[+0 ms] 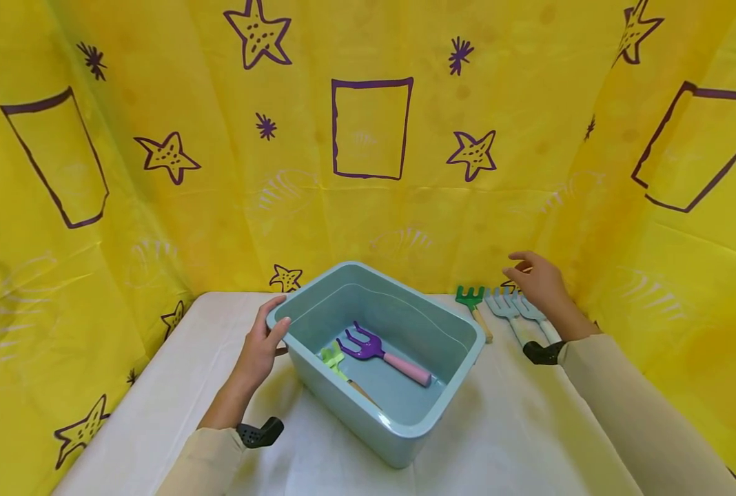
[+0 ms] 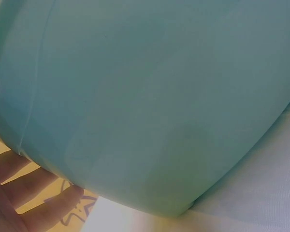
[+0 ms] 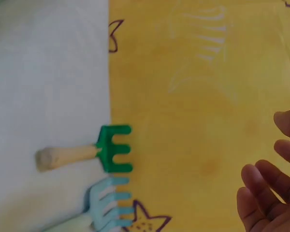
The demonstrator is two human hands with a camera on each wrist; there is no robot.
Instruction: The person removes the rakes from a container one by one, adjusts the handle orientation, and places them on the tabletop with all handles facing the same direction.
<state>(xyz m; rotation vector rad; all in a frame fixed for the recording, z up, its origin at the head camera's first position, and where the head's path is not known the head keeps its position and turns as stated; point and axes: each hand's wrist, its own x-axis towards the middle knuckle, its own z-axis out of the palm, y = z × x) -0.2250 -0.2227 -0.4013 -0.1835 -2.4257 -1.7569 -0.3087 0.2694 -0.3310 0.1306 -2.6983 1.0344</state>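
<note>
My left hand [image 1: 259, 348] grips the left corner of a blue-grey plastic tub [image 1: 355, 415], thumb over the rim. Its fingers [image 2: 36, 186] lie against the outside in the left wrist view. Inside the tub are a purple hand fork [image 1: 368, 346] with a pink handle and a smaller lime-green hand rake [image 1: 333, 356]. My right hand [image 1: 538, 281] hovers with loosely bent fingers, holding nothing. Below and beside it lie a green hand rake [image 3: 106, 150] with a wooden handle and two pale blue hand forks, one left [image 1: 503, 307] and one right [image 1: 531, 310].
A white-covered table [image 1: 504, 427] carries the tub and tools. Yellow cloth [image 1: 368, 227] with purple starfish drawings hangs close behind the table and along both sides. Black wrist cameras sit on the left wrist [image 1: 261, 434] and right wrist [image 1: 542, 353].
</note>
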